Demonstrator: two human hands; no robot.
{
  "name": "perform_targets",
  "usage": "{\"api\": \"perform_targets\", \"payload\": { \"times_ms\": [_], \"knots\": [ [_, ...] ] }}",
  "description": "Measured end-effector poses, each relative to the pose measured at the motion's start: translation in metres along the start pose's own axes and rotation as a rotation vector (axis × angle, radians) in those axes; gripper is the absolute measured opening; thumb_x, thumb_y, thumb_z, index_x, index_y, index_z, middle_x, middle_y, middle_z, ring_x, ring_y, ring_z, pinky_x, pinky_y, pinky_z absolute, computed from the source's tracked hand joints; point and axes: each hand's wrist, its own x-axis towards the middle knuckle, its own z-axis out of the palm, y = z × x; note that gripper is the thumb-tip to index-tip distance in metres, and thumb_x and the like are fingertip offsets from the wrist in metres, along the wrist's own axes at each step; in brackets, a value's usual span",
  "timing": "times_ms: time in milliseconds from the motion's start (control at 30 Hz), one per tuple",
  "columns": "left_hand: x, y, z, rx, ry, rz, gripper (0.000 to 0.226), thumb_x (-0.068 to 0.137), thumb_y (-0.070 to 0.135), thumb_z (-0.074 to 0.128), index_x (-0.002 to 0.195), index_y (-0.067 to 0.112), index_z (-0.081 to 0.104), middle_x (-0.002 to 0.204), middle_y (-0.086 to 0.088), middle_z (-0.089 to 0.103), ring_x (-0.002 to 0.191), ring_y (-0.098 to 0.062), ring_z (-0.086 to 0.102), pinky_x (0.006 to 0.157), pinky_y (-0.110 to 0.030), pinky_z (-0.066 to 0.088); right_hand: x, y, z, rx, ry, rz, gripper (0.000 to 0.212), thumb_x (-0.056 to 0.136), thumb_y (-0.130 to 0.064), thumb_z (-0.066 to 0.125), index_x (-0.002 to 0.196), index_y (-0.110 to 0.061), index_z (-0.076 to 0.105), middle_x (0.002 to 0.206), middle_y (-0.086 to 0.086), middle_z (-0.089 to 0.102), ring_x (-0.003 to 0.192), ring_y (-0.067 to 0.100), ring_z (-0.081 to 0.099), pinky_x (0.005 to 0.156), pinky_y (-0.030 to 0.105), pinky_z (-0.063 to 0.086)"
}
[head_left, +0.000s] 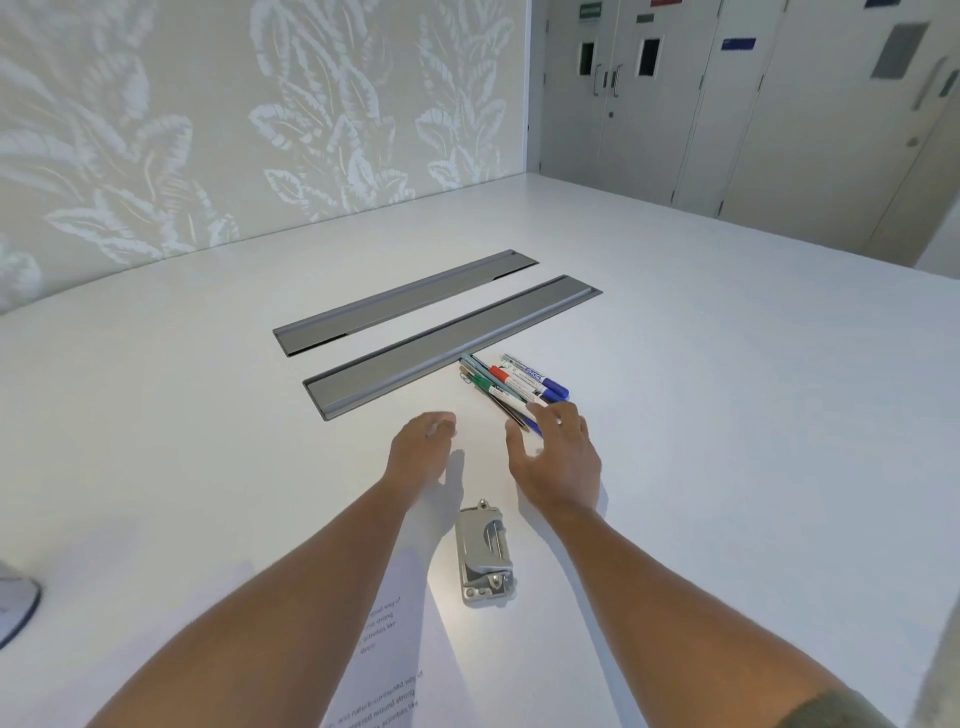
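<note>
Right hand (561, 457) at the near end of the pen pile (514, 382) — left hand (421, 449) close beside.

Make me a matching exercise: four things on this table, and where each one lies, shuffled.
Things:
1 pens
2 hole punch
3 printed sheet
4 grey flaps

Places:
A sunk into the table top
B at the right hand's fingertips
C beneath the left forearm
D between both forearms

Pairs: 1-B; 2-D; 3-C; 4-A

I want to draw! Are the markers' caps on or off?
On: the markers lying by the right hand show red, green and blue caps.
</note>
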Motion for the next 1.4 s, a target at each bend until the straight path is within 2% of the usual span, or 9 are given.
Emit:
{"api": "perform_targets", "payload": {
  "times_ms": [133, 233, 333, 567, 700, 1067, 1167, 1233, 1400],
  "knots": [
    [-0.026, 0.007, -0.009, 0.22, -0.121, -0.039, 0.038, 0.098, 0.038, 0.048, 0.107, 0.008, 0.07, 0.11, -0.009, 0.07, 0.097, -0.024, 0.063, 0.08, -0.028, 0.046, -0.011, -0.01, -0.019, 0.036, -0.085, 0.036, 0.033, 0.09, -0.054, 0.052, 0.11, -0.032, 0.066, 0.099, -0.014, 0.063, 0.089, 0.011, 0.062, 0.069, 0.026, 0.044],
    [-0.044, 0.013, -0.016, 0.307, -0.152, -0.042, 0.024, 0.097, 0.034, 0.05, 0.098, 0.02, 0.07, 0.106, 0.003, 0.068, 0.08, -0.005, 0.057, 0.065, -0.019, 0.039, -0.02, -0.017, -0.032, 0.069, -0.192, 0.064, 0.036, 0.087, -0.06, 0.05, 0.107, -0.035, 0.067, 0.079, -0.018, 0.061, 0.077, 0.004, 0.055, 0.068, 0.025, 0.039],
    [-0.061, 0.016, -0.024, 0.384, -0.223, 0.015, 0.027, 0.096, 0.016, 0.051, 0.114, 0.019, 0.071, 0.126, 0.004, 0.065, 0.11, -0.012, 0.058, 0.088, -0.02, 0.043, -0.032, -0.022, -0.041, 0.083, -0.278, 0.054, 0.041, 0.084, -0.063, 0.049, 0.11, -0.036, 0.065, 0.073, -0.02, 0.059, 0.078, 0.005, 0.058, 0.07, 0.025, 0.043],
    [-0.094, 0.016, -0.037, 0.384, -0.373, 0.109, 0.049, 0.084, -0.006, 0.06, 0.13, 0.011, 0.061, 0.129, -0.005, 0.064, 0.116, -0.02, 0.061, 0.098, -0.028, 0.05, -0.066, -0.028, -0.059, 0.067, -0.38, -0.03, 0.061, 0.076, -0.077, 0.048, 0.119, -0.036, 0.059, 0.077, -0.018, 0.061, 0.079, 0.003, 0.056, 0.066, 0.023, 0.038],
    [-0.102, 0.013, -0.035, 0.367, -0.381, 0.128, 0.05, 0.084, -0.002, 0.066, 0.132, 0.011, 0.06, 0.128, -0.007, 0.063, 0.106, -0.021, 0.063, 0.093, -0.029, 0.051, -0.086, -0.027, -0.062, 0.02, -0.464, -0.119, 0.074, 0.067, -0.08, 0.046, 0.126, -0.036, 0.053, 0.103, -0.017, 0.062, 0.095, 0.01, 0.062, 0.077, 0.025, 0.043],
    [-0.107, -0.001, -0.026, 0.33, -0.283, 0.146, 0.046, 0.087, 0.023, 0.073, 0.129, 0.012, 0.061, 0.123, -0.004, 0.063, 0.109, -0.022, 0.063, 0.096, -0.032, 0.048, -0.096, -0.031, -0.049, -0.053, -0.393, -0.248, 0.027, 0.085, -0.04, 0.056, 0.106, -0.022, 0.061, 0.103, -0.006, 0.052, 0.09, 0.02, 0.057, 0.066, 0.027, 0.039],
    [-0.103, -0.004, -0.029, 0.312, -0.179, 0.162, 0.011, 0.09, 0.012, 0.059, 0.096, 0.006, 0.065, 0.096, -0.009, 0.061, 0.085, -0.024, 0.056, 0.085, -0.036, 0.049, -0.088, -0.04, -0.047, 0.007, -0.379, -0.254, 0.021, 0.086, -0.03, 0.059, 0.104, -0.019, 0.064, 0.104, -0.004, 0.056, 0.088, 0.019, 0.057, 0.069, 0.029, 0.046],
    [-0.1, -0.006, -0.035, 0.282, -0.135, 0.153, 0.011, 0.086, 0.003, 0.048, 0.082, 0.005, 0.058, 0.085, -0.011, 0.056, 0.076, -0.023, 0.048, 0.074, -0.035, 0.046, -0.081, -0.046, -0.044, 0.045, -0.389, -0.293, 0.021, 0.084, -0.018, 0.058, 0.104, -0.016, 0.065, 0.104, -0.002, 0.058, 0.089, 0.019, 0.057, 0.071, 0.03, 0.048],
    [-0.091, -0.013, -0.063, 0.307, -0.055, 0.126, 0.04, 0.089, 0.005, 0.049, 0.122, 0.018, 0.067, 0.118, -0.003, 0.062, 0.114, -0.022, 0.057, 0.095, -0.025, 0.039, -0.062, -0.065, -0.034, 0.147, -0.414, -0.401, 0.022, 0.084, -0.01, 0.06, 0.105, -0.014, 0.065, 0.103, -0.002, 0.058, 0.089, 0.015, 0.054, 0.075, 0.027, 0.049]
  ]
}}
